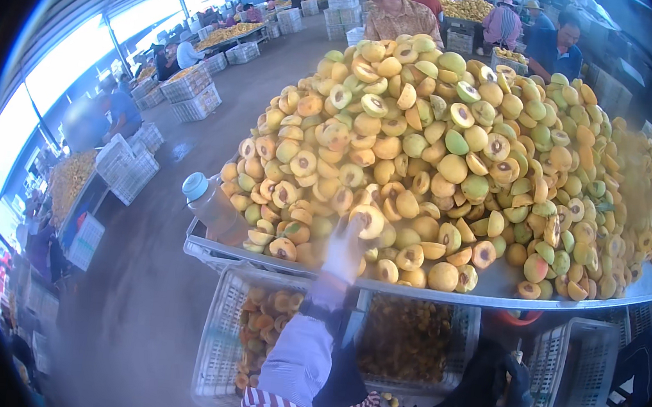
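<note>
My left hand [343,251] pinching halved fruit [368,222], 7 o'clock on pile [455,165]. Right hand [516,383], 4 o'clock: can't tell grip. Pinch light, less bruising.

Daylight glare, left openings [69,57] | hazy, blurred patches | edges fisheye-bent

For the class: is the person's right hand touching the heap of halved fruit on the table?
Apart: the head view shows the right hand short of the table's front edge, with a plain gap between it and the heap.
</note>
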The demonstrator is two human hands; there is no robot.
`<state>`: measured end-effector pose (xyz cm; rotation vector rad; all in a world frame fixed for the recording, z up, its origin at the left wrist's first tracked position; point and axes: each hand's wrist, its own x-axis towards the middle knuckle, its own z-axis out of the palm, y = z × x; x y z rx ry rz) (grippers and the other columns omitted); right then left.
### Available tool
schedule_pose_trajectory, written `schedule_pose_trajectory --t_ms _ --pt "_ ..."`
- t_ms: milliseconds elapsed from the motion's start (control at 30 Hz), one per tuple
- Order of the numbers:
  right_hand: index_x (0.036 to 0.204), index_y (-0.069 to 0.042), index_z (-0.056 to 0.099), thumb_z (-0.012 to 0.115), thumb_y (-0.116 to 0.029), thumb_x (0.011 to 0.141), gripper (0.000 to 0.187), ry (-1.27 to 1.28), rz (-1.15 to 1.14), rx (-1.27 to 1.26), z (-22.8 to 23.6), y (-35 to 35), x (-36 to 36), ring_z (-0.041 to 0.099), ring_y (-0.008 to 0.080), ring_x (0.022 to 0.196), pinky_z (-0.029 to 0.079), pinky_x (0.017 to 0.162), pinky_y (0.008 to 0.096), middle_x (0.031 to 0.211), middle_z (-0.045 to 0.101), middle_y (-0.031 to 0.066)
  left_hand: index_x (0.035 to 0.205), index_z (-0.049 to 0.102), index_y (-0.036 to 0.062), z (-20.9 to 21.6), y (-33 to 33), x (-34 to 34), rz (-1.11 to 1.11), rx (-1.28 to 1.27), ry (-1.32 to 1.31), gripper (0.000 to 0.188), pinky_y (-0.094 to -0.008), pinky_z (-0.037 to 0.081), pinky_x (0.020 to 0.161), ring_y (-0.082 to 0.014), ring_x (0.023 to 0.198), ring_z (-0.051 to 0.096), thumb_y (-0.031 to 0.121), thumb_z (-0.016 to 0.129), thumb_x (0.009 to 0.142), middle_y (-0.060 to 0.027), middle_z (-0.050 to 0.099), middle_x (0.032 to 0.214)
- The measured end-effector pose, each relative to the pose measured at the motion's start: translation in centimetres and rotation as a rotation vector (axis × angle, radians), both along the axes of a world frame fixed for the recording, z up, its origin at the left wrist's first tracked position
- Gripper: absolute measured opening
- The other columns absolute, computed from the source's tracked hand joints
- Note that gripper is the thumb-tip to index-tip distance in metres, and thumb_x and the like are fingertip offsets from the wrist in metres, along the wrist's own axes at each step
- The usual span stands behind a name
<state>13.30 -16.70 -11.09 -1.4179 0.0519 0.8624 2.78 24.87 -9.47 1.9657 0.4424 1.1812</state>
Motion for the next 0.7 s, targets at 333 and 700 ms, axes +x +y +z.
schedule_pose_trajectory --t_ms 333,700 --pt "0.091 -0.009 0.056 0.054 -0.019 0.089 0.011 -0.295 -0.032 0.06 -6.1 -2.1 0.3 0.048 0.0086 0.046 0.036 0.039 0.021 0.064 0.052 -0.001 0.117 0.046 0.0072 5.1 -11.9 -5.6 -0.562 -1.247 -0.177 0.038 -0.0238 0.046 0.056 -0.0178 0.072 0.06 0.027 0.058 0.087 -0.0103 0.06 0.093" --pt "0.098 -0.004 0.054 0.057 -0.019 0.09 0.017 0.022 0.435 0.125 10.5 5.8 -10.7 0.045 0.0056 0.043 0.035 0.039 0.0196 0.059 0.052 0.0006 0.115 0.051 0.0066 8.1 -18.1 -7.3 -0.525 -1.198 -0.087 0.039 -0.0261 0.048 0.063 -0.0204 0.089 0.06 0.036 0.055 0.089 -0.0096 0.061 0.101"
